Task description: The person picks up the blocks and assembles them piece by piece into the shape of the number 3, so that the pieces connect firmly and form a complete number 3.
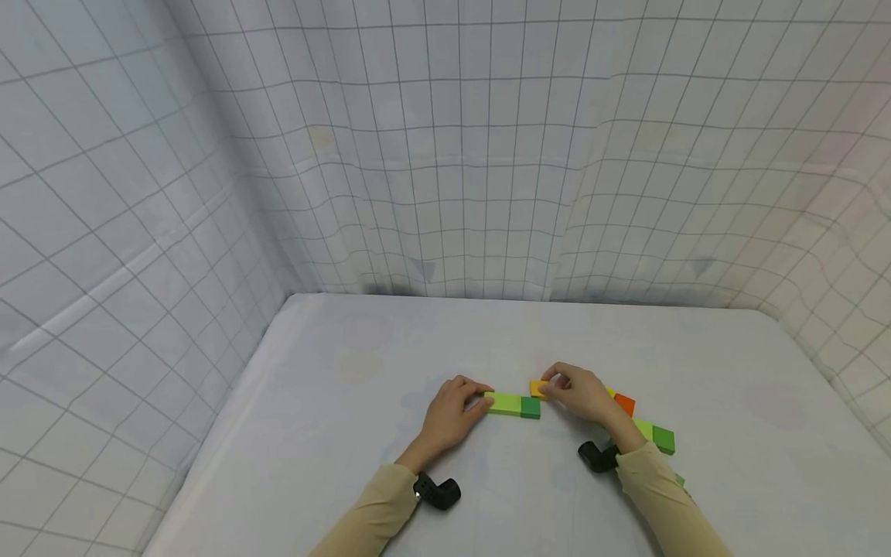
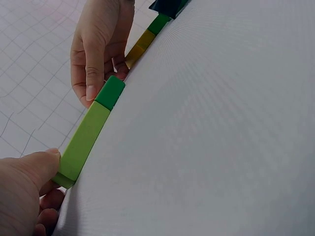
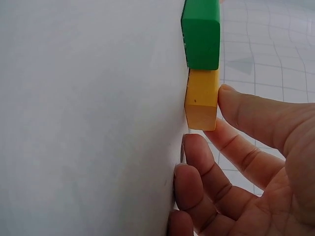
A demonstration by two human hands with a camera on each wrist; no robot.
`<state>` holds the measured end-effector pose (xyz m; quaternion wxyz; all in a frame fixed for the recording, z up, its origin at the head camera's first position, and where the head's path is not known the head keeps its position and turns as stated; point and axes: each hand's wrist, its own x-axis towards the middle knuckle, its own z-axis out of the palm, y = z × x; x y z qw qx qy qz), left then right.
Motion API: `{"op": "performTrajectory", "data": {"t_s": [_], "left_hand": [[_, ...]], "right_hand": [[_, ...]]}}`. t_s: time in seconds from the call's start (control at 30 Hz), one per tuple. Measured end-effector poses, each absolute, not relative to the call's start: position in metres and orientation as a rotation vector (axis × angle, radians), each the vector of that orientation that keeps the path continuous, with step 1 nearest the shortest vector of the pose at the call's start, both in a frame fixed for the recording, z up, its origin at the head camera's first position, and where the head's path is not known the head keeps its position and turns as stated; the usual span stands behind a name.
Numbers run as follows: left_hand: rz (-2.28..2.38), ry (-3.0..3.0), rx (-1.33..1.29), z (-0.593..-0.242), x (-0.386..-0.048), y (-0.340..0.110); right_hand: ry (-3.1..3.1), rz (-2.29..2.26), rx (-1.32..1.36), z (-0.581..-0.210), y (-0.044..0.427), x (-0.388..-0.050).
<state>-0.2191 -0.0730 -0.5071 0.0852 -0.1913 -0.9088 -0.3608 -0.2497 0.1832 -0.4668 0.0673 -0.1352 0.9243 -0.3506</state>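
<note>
In the head view a long light green block point(image 1: 503, 404) lies on the white table, with a dark green block point(image 1: 530, 408) against its right end. My left hand point(image 1: 445, 418) pinches the light green block's left end, its thumb point(image 2: 47, 164) on one side. Just behind the dark green block is a yellow block point(image 1: 538, 389), partly covered by my right hand point(image 1: 578, 396). The right wrist view shows that hand's thumb point(image 3: 246, 108) and index finger pinching the yellow block point(image 3: 202, 93). There, the dark green block point(image 3: 202, 44) appears just beyond it.
Partly under the right wrist lie an orange block point(image 1: 624, 404), a bit of yellow block point(image 1: 609, 392), a light green block point(image 1: 643, 429) and a green block point(image 1: 663, 440). Another green piece point(image 1: 680, 480) shows beside the right sleeve point(image 1: 661, 495). Gridded white sheets point(image 1: 445, 193) surround the table.
</note>
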Motion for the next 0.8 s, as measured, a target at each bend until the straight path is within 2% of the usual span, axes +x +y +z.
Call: {"op": "performTrajectory", "data": {"t_s": [0.5,0.8], "left_hand": [[-1.059,-2.720,-0.566,-0.510,-0.221,-0.072],[-1.068,-2.699,-0.576,-0.509,-0.220,-0.072]], "right_hand": [[2.850,-1.084,-0.394,-0.473,0.191,-0.253],[2.961,-1.200,-0.403,-0.453,0.217,-0.244]]}}
